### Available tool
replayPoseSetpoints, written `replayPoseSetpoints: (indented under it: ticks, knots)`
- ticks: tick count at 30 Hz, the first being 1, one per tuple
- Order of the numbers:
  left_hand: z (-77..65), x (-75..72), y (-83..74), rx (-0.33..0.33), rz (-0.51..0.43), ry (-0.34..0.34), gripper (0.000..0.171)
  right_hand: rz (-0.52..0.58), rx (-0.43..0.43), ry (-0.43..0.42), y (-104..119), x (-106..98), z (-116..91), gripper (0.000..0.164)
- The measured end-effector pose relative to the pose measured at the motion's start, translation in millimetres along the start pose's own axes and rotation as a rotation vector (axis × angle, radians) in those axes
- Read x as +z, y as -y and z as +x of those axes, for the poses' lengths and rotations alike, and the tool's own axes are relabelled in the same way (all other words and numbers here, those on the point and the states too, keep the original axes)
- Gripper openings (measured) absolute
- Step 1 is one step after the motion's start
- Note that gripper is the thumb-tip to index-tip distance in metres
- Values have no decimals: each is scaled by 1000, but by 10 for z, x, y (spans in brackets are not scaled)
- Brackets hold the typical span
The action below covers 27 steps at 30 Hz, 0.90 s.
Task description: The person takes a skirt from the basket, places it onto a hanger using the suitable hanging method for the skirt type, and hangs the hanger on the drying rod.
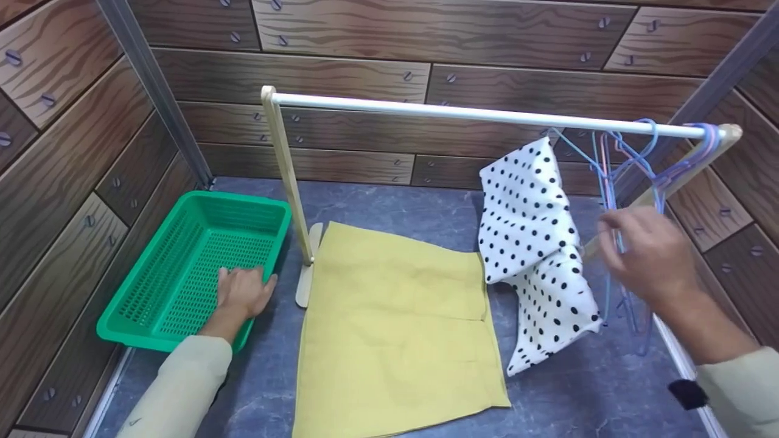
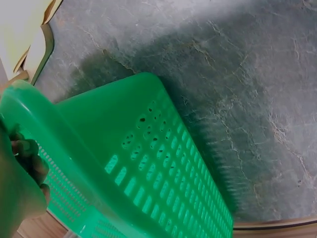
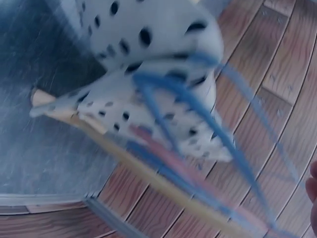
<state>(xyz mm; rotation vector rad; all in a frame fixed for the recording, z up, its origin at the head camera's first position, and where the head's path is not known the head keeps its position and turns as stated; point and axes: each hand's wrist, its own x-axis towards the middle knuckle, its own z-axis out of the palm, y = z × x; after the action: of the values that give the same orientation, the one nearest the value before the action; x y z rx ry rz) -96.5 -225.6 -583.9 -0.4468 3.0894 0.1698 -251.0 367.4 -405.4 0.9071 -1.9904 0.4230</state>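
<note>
My left hand [image 1: 240,292] holds the near right rim of a green plastic basket [image 1: 115,292], fingers over the inner side and thumb outside. In the left wrist view, its curled fingers [image 2: 30,161] show behind the rim. My right hand [image 1: 654,255], blurred, is in front of several blue, pink and purple hangers [image 1: 657,176] at the rack's right end. Only its fingertips [image 3: 312,183] show at the edge of the right wrist view, apart from the hangers. A white cloth with black dots [image 1: 529,213] hangs on a blue hanger left of this hand.
A yellow cloth [image 1: 395,328] lies flat on the grey marbled surface between the hands. Above it runs the rack's white rod [image 1: 426,111] on wooden posts [image 1: 286,176]. Wood-patterned walls [image 1: 341,73] enclose the back and both sides.
</note>
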Motion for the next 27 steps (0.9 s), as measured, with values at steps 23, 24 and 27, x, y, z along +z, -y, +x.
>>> replayPoseSetpoints:
  ticks: [23, 24, 27]
  knots:
    - [4, 18, 8, 5, -30, -17, 49, -332, 347, 227, -505, -216, -199, 45]
    - [2, 16, 10, 2, -26, -15, 49, -327, 353, 233, -501, -230, -187, 46]
    - [3, 14, 14, 0, -20, -11, 49, -300, 374, 257, -489, -270, -154, 46]
